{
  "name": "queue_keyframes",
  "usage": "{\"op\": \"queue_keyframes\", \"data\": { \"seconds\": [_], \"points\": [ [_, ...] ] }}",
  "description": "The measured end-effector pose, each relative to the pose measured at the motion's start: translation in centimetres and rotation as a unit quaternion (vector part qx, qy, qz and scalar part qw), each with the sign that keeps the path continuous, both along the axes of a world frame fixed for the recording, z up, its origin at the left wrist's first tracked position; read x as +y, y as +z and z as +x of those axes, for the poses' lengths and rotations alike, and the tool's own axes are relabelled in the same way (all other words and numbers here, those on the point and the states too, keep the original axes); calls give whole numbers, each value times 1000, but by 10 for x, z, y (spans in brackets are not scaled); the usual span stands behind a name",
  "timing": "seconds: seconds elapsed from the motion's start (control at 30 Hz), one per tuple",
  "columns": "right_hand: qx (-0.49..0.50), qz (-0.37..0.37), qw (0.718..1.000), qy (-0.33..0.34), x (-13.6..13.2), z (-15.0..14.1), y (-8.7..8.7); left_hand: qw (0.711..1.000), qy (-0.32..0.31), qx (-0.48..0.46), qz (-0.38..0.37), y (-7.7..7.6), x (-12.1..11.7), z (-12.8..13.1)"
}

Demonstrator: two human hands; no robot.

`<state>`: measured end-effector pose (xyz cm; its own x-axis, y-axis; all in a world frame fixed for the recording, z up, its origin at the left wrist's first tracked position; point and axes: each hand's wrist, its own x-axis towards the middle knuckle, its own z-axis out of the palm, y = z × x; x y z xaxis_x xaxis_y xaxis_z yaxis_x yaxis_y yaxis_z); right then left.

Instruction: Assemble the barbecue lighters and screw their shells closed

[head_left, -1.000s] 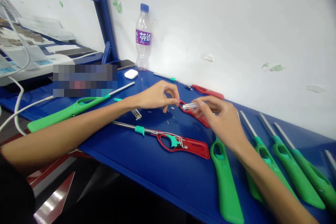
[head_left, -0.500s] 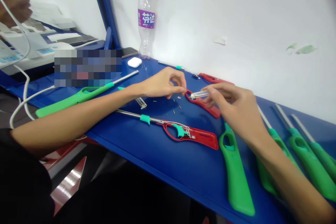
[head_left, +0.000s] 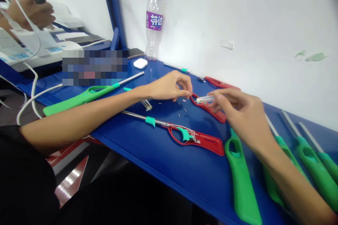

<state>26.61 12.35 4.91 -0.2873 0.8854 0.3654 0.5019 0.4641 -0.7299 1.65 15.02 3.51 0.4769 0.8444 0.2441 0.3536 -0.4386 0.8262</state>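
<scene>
Tube (head_left: pixel 206 99) juts from pinching right hand (head_left: pixel 239 109), likely for access; left hand (head_left: pixel 170 86), contents unclear, curls near-closed well inside counter's front edge (head_left: pixel 148 167).

Left hand (head_left: pixel 170 86) in pinch, forearm (head_left: pixel 89 120) outstretched; right hand (head_left: pixel 236 107) gripping, lower fingers (head_left: pixel 214 106) apparently curled.

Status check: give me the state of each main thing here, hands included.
Left hand: fingertips pinched; anything between them too small to tell.
Right hand: closed in a grip.
Clear tube: held in that grip, whitish end exposed.
Front red lighter: opened, wiring exposed.
Green lighter at left: assembled, lying flat.
Metal pins: loose on the blue table.
White case: looks closed.
Bottle: upright, capped.
</scene>
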Motion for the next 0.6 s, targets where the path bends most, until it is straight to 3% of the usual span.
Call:
{"op": "queue_keyframes", "data": {
  "seconds": [0.6],
  "points": [
    [-23, -11, 1000, -12, 2, 2, -7, 999, -8, 50, -5, -3, 3, -5]
  ]
}}
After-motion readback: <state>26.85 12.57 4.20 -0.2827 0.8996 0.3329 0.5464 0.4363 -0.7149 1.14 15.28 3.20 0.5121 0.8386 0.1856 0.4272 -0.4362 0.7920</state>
